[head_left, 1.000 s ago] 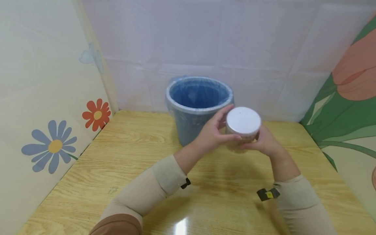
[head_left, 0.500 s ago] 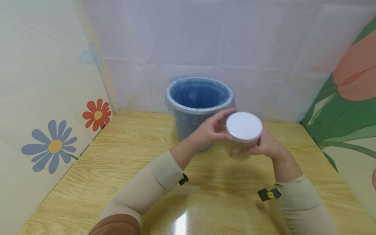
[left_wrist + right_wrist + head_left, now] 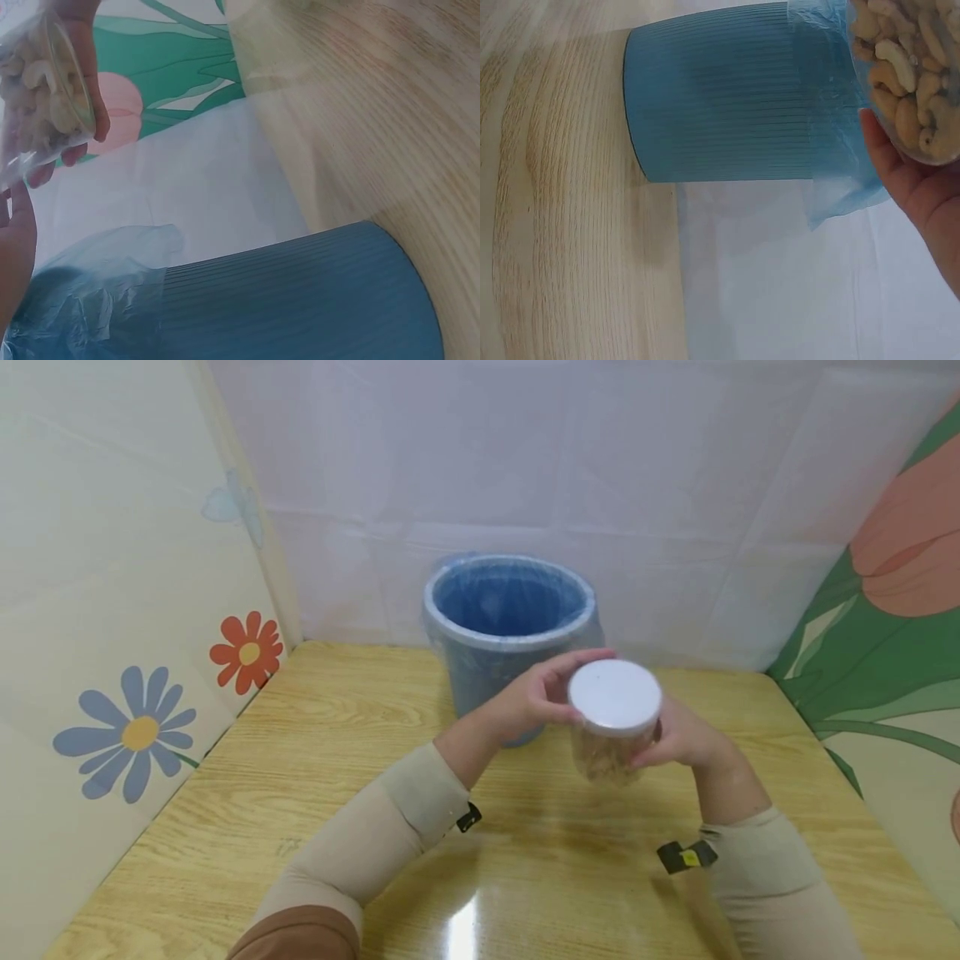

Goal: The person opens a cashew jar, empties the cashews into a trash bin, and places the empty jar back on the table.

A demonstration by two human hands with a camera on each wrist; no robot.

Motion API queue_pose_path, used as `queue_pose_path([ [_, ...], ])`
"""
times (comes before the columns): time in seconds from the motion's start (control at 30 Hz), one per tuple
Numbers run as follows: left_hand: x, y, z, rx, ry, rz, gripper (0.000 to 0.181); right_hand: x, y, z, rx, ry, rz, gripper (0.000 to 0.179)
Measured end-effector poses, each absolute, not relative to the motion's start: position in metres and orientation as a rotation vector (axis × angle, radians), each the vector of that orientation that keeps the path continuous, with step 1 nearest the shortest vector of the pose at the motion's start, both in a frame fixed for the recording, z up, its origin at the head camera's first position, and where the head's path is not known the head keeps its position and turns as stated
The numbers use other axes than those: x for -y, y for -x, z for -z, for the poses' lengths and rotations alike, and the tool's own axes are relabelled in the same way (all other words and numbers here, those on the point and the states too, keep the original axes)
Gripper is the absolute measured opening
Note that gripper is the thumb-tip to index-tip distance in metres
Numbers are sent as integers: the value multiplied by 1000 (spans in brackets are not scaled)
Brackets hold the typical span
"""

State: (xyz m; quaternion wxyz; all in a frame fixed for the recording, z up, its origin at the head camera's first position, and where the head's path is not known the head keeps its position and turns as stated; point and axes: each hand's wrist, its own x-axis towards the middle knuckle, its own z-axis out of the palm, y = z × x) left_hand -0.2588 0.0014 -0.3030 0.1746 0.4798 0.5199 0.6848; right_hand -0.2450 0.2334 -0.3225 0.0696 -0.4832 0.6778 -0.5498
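A clear jar [image 3: 606, 758] with a flat white lid [image 3: 615, 695] is held above the table, in front and to the right of a blue bin. Cashews [image 3: 915, 82] show through its bottom in the right wrist view and through its side in the left wrist view. My left hand [image 3: 521, 697] grips the jar at the lid's left edge, thumb in front and fingers behind. From the right, my right hand [image 3: 692, 735] holds the jar's body, lower than the left. The jar hides part of the right hand's fingers.
The blue bin [image 3: 483, 681] stands upright at the back of the wood-grain table [image 3: 360, 718], with a thin plastic liner [image 3: 97, 300] folded over its rim. White sheeting [image 3: 420, 460] hangs behind it. Flower-printed panels [image 3: 140, 733] flank the table.
Both hands have lowered the jar slightly toward me, and more of its clear body now shows. My left thumb has shifted from across the jar's front to the lid's left edge.
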Motion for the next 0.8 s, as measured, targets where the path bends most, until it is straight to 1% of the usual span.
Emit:
queue_pose_path([
  [0.07,-2,259,304,-1481,-1368,-1953,83,-234,246,323,-2042,1458,1657,94],
  [0.2,-4,257,303,-1540,-1357,-2002,76,-233,246,322,-2109,1404,1671,97],
  [0.33,-7,255,301,-1632,-1320,-2070,74,-232,246,322,-2204,1355,1692,93],
  [0.57,-11,250,300,-1882,-1252,-2150,77,-224,246,325,-2309,1300,1773,90],
  [0.8,-16,241,298,-2104,-1126,-2175,80,-218,244,327,-2493,1137,1817,93],
])
